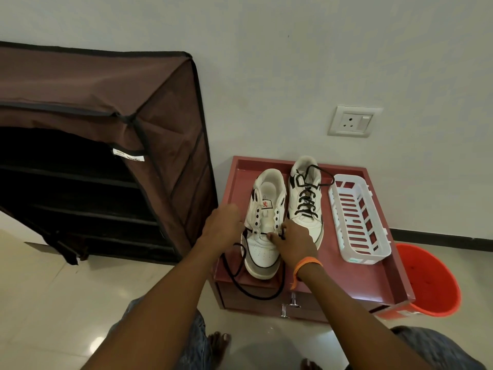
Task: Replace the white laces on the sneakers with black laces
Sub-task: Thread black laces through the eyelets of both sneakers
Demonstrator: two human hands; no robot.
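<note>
Near the surface's (373, 276) front-left edge sits a white sneaker (262, 236), one black lace (256, 296) through its lowest eyelets, slack trailing over the edge. The right hand (292, 243) pinches the lace; the left hand's (222, 225) grip cannot be made out. The lace looks soft and limp, best held near its tip. The tongue's red logo is unreadable.

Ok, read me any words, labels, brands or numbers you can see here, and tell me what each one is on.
"Studio": white tag on the brown fabric shoe rack; partly cut off, with a smaller line above too blurred to read.
Red emblem on the tongue label of the left sneaker: too small to read.
Nothing else readable.
</note>
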